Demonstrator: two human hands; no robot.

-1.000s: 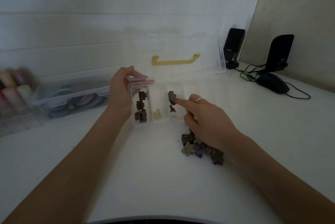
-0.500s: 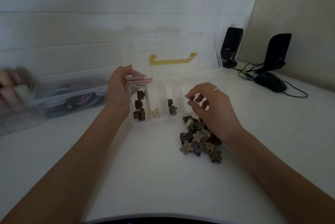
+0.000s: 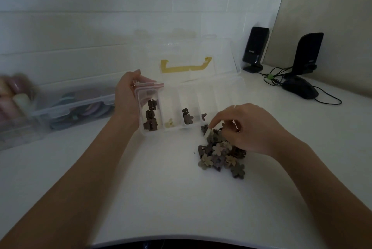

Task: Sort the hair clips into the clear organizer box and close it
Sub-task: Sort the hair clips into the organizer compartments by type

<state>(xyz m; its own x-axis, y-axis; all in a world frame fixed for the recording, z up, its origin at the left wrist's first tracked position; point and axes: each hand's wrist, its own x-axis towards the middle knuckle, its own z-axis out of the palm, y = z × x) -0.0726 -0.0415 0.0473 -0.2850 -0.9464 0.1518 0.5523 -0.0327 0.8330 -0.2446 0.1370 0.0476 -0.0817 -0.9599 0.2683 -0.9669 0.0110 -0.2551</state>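
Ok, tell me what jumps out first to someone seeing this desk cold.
The heap of flower-shaped hair clips in browns and creams sits mid-table, with the right hand picking at its top. Just behind it lies the clear organizer box, lid open with a yellow handle, steadied at its left end by the left hand; a few clips already lie in its left compartments. Two black speakers stand at the back right.

At the left edge of the frame, blurred pastel rolls (image 3: 14,95) are cut off. The right hand (image 3: 249,127) covers the upper right of the pile of brown and beige flower-shaped hair clips (image 3: 219,153), so whether its fingers (image 3: 216,120) pinch one cannot be told.
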